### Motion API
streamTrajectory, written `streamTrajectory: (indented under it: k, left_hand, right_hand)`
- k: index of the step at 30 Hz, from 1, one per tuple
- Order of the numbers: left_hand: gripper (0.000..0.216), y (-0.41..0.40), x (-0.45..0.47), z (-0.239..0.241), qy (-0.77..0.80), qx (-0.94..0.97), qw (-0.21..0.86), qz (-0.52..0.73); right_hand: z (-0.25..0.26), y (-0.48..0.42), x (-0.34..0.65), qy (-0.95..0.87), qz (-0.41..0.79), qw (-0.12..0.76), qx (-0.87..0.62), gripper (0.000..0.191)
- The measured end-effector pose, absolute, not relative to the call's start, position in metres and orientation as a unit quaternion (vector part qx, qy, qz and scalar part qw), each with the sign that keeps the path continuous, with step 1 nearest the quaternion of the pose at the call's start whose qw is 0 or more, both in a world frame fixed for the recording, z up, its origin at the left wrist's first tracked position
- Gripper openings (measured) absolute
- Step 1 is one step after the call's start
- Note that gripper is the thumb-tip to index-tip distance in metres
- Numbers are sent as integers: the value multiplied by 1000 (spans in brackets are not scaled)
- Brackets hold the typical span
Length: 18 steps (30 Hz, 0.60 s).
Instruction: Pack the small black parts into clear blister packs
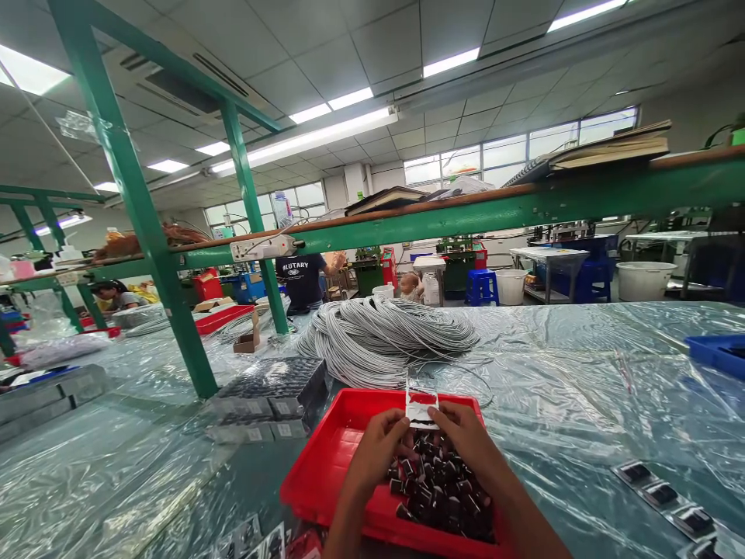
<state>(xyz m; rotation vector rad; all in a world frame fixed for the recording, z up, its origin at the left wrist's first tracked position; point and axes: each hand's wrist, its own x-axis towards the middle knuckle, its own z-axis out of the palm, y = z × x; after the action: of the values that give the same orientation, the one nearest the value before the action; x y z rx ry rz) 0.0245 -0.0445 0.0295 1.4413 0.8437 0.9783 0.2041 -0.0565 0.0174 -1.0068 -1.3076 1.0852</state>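
Between both hands is a small clear plastic packet with a white label, held up over the far side of a red tray. My left hand pinches its left lower edge. From the right, my right hand grips it with the thumb on its front. Below the hands, a pile of small black cylindrical parts with light bands fills the tray's right part. Whatever lies inside the packet is too small to make out.
Behind the tray lies a big coil of grey cable. Wrapped dark boxes are stacked to its left. Packed black parts lie at right, near a blue tray. A green shelf beam crosses above; people sit beyond.
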Motion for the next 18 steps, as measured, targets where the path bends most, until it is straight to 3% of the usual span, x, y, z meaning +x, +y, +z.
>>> streamTrajectory:
  k: [8,12,15,18]
  left_hand:
    - [41,-47,28,28,321,604,570,455]
    - [36,-48,31,28,303,593,588,459]
    - [36,-46,34,27,345,599,558,459]
    - [38,-42,35,25,398,593,512,477]
  right_hand:
    - [17,-66,190,-454,634,548,-301,37]
    - [17,-65,187,-448,666,523,-285,42]
    - [19,-64,187,-489,570,529,-396,41]
    - [21,-64,185,-539,310,596,-507,35]
